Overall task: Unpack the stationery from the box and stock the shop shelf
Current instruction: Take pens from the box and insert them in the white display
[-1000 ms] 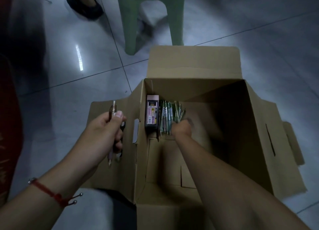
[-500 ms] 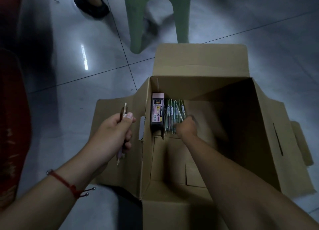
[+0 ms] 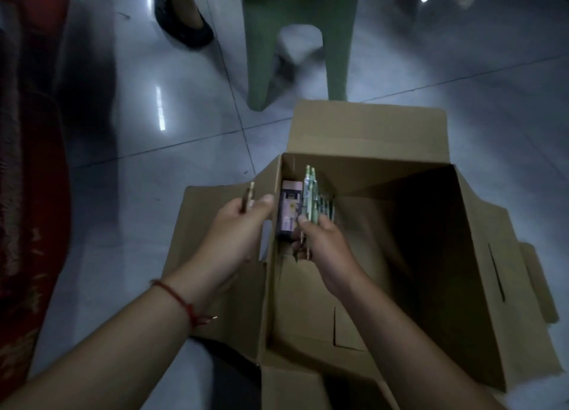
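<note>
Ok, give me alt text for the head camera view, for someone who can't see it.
A person's right hand lifts a few green pens from an open cardboard box on a tiled floor, while the left hand holds another pen. A pink packet and more pens remain inside.

The head view looks steeply down, close over an open cardboard box (image 3: 400, 286) on the floor (image 3: 154, 151).

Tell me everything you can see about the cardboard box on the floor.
The cardboard box is plain brown corrugated card and stands on the grey tiled floor with its top flaps folded outward. It is mostly empty. Against its left inner wall lie a pink-topped packet and some green pens. The right hand holds more pens above them.
</note>
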The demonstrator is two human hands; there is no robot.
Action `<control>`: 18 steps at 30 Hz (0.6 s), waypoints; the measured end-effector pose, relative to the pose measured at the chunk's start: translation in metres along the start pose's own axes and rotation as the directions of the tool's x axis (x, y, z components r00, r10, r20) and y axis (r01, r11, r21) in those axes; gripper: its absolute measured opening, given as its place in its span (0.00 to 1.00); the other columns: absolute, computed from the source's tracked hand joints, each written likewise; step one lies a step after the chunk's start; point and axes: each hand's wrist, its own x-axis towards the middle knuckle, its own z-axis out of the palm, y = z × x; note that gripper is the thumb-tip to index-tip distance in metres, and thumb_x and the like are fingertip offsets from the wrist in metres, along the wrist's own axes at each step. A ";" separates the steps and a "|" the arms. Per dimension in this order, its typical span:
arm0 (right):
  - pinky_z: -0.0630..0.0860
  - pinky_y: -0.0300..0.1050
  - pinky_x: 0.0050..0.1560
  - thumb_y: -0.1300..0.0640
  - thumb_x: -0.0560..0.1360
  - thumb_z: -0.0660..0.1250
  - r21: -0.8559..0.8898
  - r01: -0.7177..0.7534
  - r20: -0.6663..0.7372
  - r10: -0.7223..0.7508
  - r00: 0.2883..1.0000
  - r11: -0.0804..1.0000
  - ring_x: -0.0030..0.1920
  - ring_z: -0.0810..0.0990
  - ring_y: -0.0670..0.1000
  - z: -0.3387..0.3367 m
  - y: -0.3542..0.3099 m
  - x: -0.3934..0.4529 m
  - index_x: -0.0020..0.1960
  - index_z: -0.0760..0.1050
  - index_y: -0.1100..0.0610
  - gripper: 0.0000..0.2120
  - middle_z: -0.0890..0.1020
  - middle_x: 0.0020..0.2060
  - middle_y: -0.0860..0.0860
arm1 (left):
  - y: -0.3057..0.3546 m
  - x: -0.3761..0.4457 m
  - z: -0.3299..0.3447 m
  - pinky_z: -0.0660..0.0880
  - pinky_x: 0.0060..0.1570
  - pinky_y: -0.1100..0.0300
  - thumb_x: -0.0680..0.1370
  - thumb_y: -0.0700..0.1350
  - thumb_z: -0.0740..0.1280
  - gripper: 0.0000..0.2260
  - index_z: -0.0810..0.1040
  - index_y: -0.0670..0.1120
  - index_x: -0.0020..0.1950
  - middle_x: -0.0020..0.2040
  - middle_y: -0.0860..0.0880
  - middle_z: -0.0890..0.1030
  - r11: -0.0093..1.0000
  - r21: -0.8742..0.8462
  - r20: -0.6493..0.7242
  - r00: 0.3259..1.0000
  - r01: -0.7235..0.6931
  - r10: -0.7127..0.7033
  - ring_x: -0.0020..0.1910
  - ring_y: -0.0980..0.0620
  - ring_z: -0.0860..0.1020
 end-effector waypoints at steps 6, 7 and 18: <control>0.80 0.59 0.45 0.48 0.81 0.58 -0.179 0.212 0.196 -0.176 0.965 0.961 0.43 0.83 0.56 0.035 -0.058 -0.068 0.52 0.77 0.49 0.11 0.84 0.43 0.57 | 0.042 -0.005 0.009 0.76 0.36 0.63 0.79 0.60 0.63 0.16 0.78 0.48 0.50 0.39 0.53 0.82 0.989 0.053 -0.015 0.990 -0.139 0.140 0.38 0.58 0.81; 0.80 0.58 0.45 0.49 0.82 0.57 -0.191 0.227 0.188 -0.191 0.963 0.955 0.41 0.83 0.57 0.030 -0.066 -0.072 0.49 0.78 0.52 0.13 0.84 0.41 0.58 | 0.047 -0.007 0.008 0.73 0.34 0.66 0.79 0.62 0.61 0.17 0.78 0.49 0.48 0.37 0.55 0.81 0.988 0.055 0.000 0.990 -0.143 0.143 0.35 0.62 0.80; 0.75 0.51 0.40 0.51 0.80 0.60 -0.250 0.111 0.117 -0.083 0.990 0.962 0.42 0.83 0.54 0.010 -0.172 -0.192 0.47 0.77 0.51 0.09 0.86 0.43 0.55 | 0.140 -0.121 -0.024 0.74 0.27 0.60 0.77 0.60 0.62 0.19 0.75 0.44 0.42 0.30 0.49 0.74 0.785 -0.611 -0.059 0.983 0.101 -0.172 0.26 0.52 0.74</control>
